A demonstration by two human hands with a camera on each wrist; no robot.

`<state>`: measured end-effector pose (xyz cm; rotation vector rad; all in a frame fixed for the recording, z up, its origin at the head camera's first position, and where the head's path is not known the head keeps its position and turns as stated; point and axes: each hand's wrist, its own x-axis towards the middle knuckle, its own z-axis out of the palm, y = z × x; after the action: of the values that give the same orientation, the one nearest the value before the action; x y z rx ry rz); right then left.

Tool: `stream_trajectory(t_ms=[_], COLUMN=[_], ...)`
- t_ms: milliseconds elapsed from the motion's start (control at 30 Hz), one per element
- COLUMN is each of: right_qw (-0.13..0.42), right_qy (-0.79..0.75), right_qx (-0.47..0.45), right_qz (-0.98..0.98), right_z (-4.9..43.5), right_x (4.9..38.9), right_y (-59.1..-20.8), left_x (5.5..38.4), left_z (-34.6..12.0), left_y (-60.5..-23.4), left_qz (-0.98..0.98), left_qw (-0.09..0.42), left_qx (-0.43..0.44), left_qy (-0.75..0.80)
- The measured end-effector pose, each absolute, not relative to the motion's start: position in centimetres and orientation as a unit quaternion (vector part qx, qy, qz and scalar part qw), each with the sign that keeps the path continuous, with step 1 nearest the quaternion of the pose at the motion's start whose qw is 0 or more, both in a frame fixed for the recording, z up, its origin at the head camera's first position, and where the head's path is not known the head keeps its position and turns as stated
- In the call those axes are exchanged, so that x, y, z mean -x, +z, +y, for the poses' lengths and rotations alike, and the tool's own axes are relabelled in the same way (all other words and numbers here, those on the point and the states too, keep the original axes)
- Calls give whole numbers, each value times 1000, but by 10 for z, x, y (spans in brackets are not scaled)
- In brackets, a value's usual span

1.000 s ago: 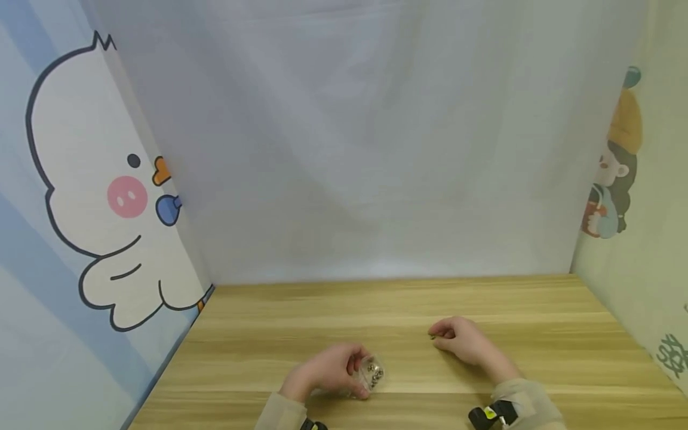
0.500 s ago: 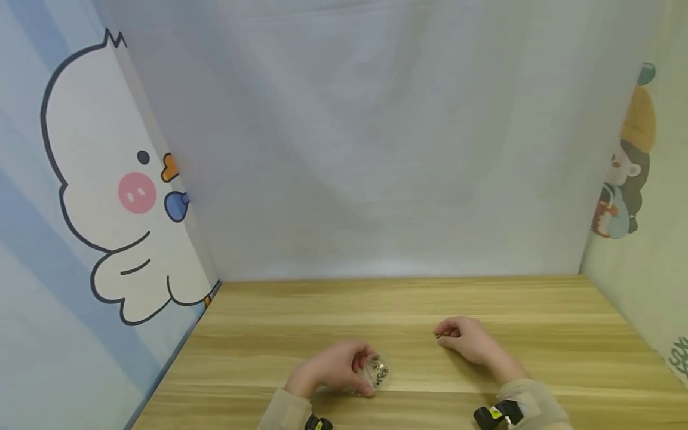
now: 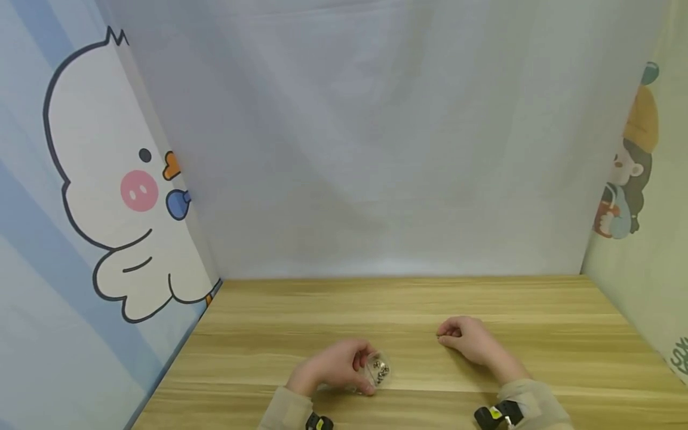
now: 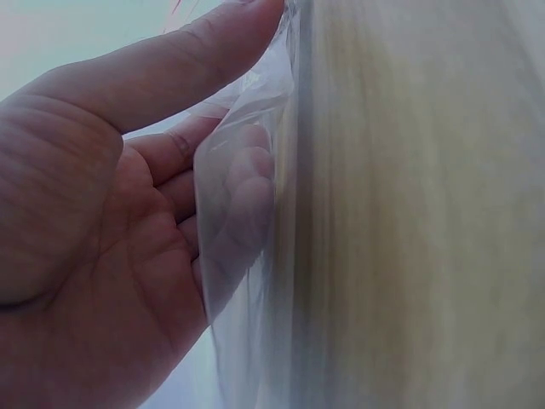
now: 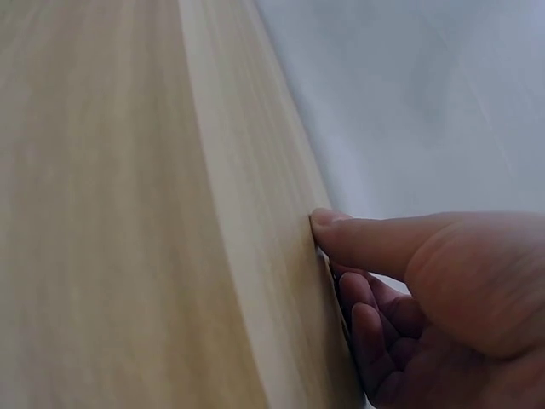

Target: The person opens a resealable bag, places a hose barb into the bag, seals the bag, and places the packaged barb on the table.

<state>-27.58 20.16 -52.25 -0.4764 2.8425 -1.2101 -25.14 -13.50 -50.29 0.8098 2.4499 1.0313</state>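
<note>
In the head view, my left hand [image 3: 344,364] grips a clear plastic bag [image 3: 369,375] by its near side, thumb and fingers curled on it. Several small shiny metal pieces [image 3: 381,372] lie inside the bag, too small to make out their exact kind. The left wrist view shows the bag's clear film [image 4: 234,204] between thumb and fingers, low over the wooden surface. Farther right, my right hand [image 3: 466,339] rests at the tabletop and pinches a tiny metal piece [image 3: 439,337] between thumb and forefinger. The fingertips mostly hide that piece.
A wood-grain table [image 3: 301,304] lies under both hands. Behind it hangs a pale grey curtain [image 3: 387,179]. A printed panel with a white cartoon bird [image 3: 97,149] stands at left, another printed panel [image 3: 645,263] at right.
The head view has shifted slightly, so everything sits a little farther right in it. Both hands keep their hold and hardly move over the table. Less of the right hand's metal piece shows.
</note>
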Motion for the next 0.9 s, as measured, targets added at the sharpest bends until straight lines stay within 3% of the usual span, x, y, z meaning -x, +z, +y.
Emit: stream_trajectory(t_ms=[900], right_qw=[9], right_qy=[-369], right_qx=[169], right_qz=[914], right_z=[202], right_x=[275], right_y=[-521], left_x=[254], left_z=[-135], left_y=[-504], left_qz=[870], left_qw=[177], left_qx=[-293], left_qy=[354])
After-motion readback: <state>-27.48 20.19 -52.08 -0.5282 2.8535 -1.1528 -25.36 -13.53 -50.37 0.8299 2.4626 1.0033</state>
